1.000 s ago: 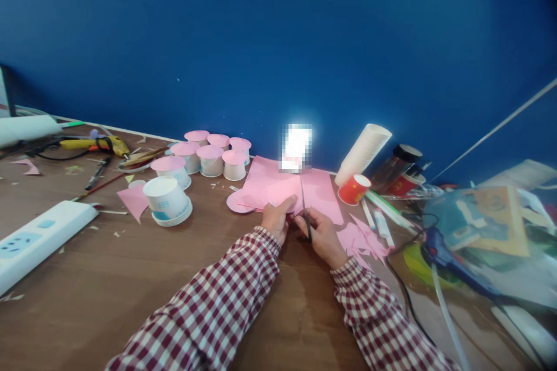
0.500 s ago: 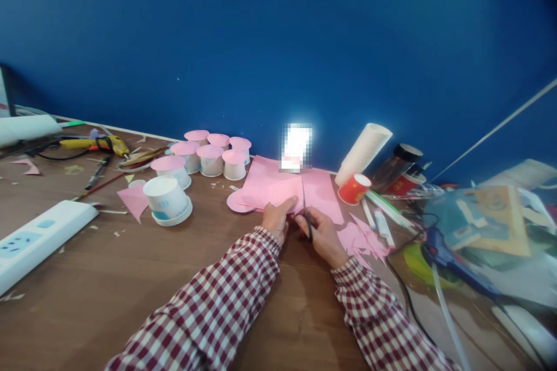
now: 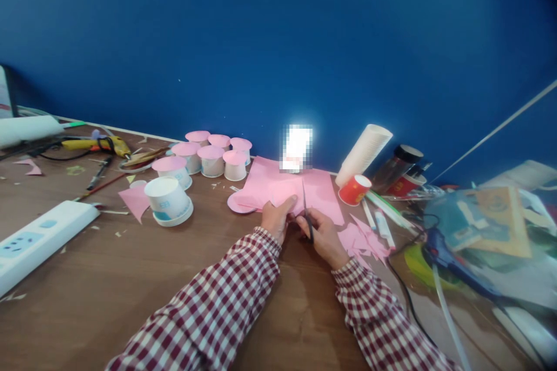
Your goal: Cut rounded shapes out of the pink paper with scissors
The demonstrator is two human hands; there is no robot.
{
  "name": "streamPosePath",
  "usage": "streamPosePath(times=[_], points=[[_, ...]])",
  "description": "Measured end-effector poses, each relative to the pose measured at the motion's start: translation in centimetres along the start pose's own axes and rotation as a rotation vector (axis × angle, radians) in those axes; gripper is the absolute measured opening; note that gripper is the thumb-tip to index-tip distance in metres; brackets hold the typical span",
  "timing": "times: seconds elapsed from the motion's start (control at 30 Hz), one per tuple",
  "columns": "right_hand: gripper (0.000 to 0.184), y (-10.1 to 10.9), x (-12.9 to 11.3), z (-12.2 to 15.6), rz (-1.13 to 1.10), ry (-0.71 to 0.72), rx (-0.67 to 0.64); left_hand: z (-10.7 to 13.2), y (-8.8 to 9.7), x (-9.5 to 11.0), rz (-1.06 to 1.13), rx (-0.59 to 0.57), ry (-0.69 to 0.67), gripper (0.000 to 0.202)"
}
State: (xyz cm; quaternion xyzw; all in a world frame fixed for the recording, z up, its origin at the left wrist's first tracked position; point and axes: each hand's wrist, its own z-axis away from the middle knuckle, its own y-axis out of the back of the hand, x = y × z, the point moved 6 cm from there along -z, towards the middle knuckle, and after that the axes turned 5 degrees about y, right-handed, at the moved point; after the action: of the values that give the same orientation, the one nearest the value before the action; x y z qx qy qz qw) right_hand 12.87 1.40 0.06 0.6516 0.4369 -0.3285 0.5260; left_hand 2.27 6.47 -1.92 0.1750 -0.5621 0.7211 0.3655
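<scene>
L hand (image 3: pixel 275 222): grip clamped on pink paper (image 3: pixel 285 189). R hand (image 3: pixel 325 239): grip wrapped round scissors (image 3: pixel 310 228), blades at paper's R edge. Paper's over bigger pink sheet (image 3: pixel 322 192) on desk (image 3: pixel 183 284), L of red paper cup (image 3: pixel 355 190).

Craft wkshop, w/ pink paper scraps (image 3: pixel 363 239), pink-topped cups (image 3: pixel 235 172) & prob. a glue gun (image 3: pixel 450 265), blurry at R.

scissors (image 3: pixel 310 233) | right grip (image 3: pixel 325 237) | handle tipped slightly further right than one second ago
</scene>
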Motion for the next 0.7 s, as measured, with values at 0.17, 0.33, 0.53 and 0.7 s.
streamPosePath(times=[0.17,0.33,0.53,0.7], points=[[0.026,0.02,0.07,0.08,0.003,-0.009,-0.002,-0.64,0.64,-0.09,-0.085,0.048,-0.025,0.036],[0.025,0.03,-0.07,0.09,0.013,0.008,-0.001,-0.90,0.92,-0.22,-0.109,0.057,-0.049,0.037],[0.025,0.00,0.14,0.07,0.040,0.009,-0.003,-0.78,0.95,-0.20,-0.110,0.075,-0.036,0.038],[0.025,0.00,0.16,0.10,0.036,0.001,-0.005,-0.79,1.02,-0.20,-0.105,0.081,-0.031,0.040]])
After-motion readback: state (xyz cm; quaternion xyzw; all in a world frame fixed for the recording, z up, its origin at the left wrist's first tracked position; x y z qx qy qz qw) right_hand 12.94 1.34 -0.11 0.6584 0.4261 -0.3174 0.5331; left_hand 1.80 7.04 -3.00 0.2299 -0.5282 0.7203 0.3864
